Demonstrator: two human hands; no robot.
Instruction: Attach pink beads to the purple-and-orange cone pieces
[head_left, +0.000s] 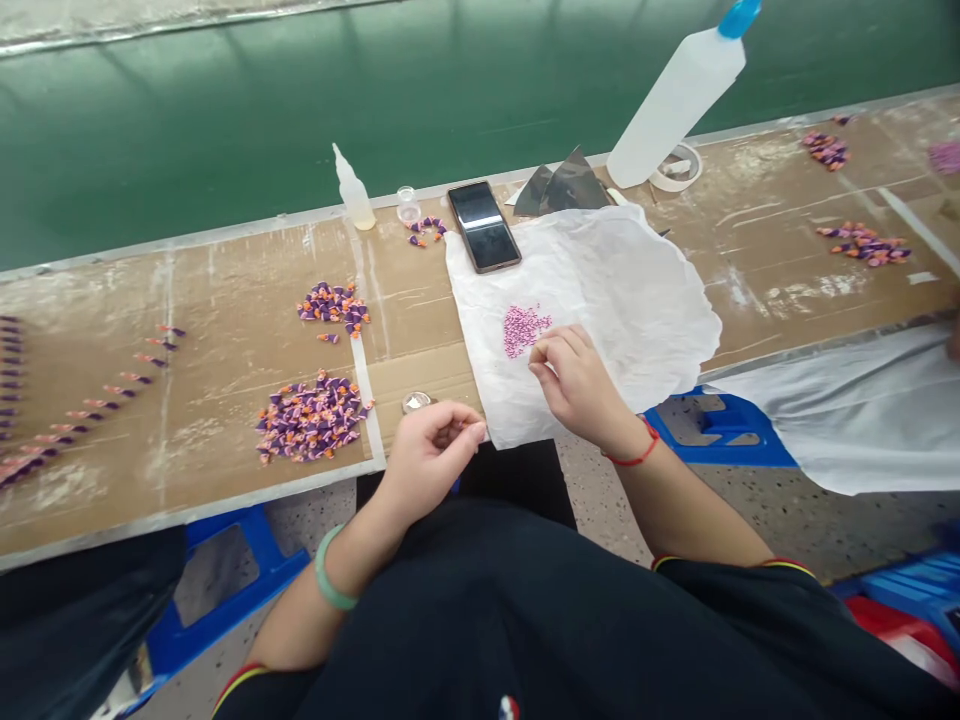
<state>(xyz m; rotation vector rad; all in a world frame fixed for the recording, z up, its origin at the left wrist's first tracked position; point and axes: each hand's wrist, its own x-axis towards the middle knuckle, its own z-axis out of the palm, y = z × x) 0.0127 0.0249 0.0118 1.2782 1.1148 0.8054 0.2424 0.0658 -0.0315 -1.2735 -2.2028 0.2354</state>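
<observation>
My left hand (435, 450) hovers at the table's front edge, thumb and index finger closed together; anything between them is too small to make out. A small round metal-rimmed container (416, 402) stands just behind it. Over the white cloth (622, 290) is my right hand (576, 385), its fingers drawn into a pinch beside a little heap of tiny pink pieces (523, 330). Whatever that pinch may hold cannot be seen. To the left lies a large pile of small purple, orange and pink pieces (313, 420), with a smaller pile (334, 305) behind it.
A phone (484, 226) rests on the cloth's back corner. Behind stand a small dropper bottle (352, 190), a clear cap (408, 204), dark sheets (570, 185), a tape roll (677, 168) and a large white bottle (675, 105). Blue stools (720, 435) are below the table.
</observation>
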